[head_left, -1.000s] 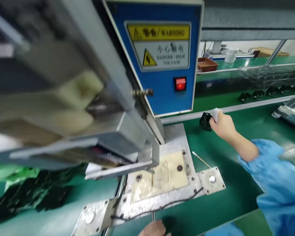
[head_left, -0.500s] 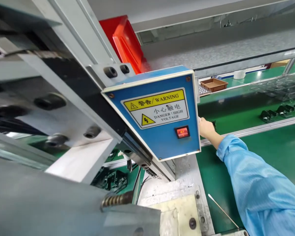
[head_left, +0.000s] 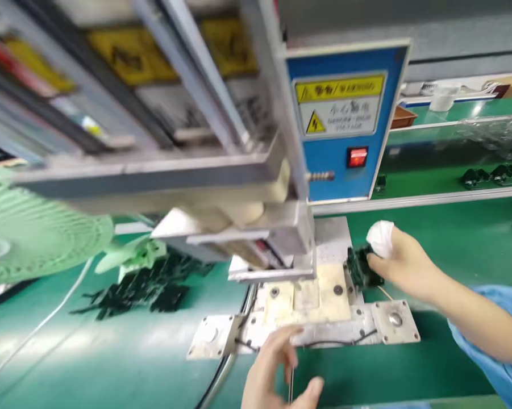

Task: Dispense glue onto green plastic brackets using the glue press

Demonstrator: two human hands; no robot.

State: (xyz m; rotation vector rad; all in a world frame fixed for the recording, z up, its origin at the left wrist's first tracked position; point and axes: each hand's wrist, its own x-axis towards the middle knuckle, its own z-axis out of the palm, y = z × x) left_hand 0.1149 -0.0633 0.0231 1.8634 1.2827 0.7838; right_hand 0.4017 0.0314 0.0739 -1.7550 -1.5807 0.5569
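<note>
Nearest, at the bottom edge, the left hand (head_left: 277, 369) hangs half open, with fingers loosely curled and thumb apart. A thin metal pin (head_left: 290, 385) stands in the gap between them, but the blur hides whether they touch it. Just beyond lies the metal base plate (head_left: 394, 321) with its cream pad (head_left: 324, 295), under the grey press head (head_left: 281, 233).

At the plate's right edge the right hand (head_left: 403, 264) pinches a small black part (head_left: 358, 268), one fingertip wrapped in a white cot (head_left: 380, 238). The part sits against the pad's right side.

Left of the plate, a pile of black parts (head_left: 140, 289) lies on the green belt (head_left: 111, 352), near a pale green fan (head_left: 34, 233). Farther back stands the blue control box (head_left: 341, 170) with its lit red switch (head_left: 357, 157), and beyond it more black pieces (head_left: 490, 173) sit on the far line.
</note>
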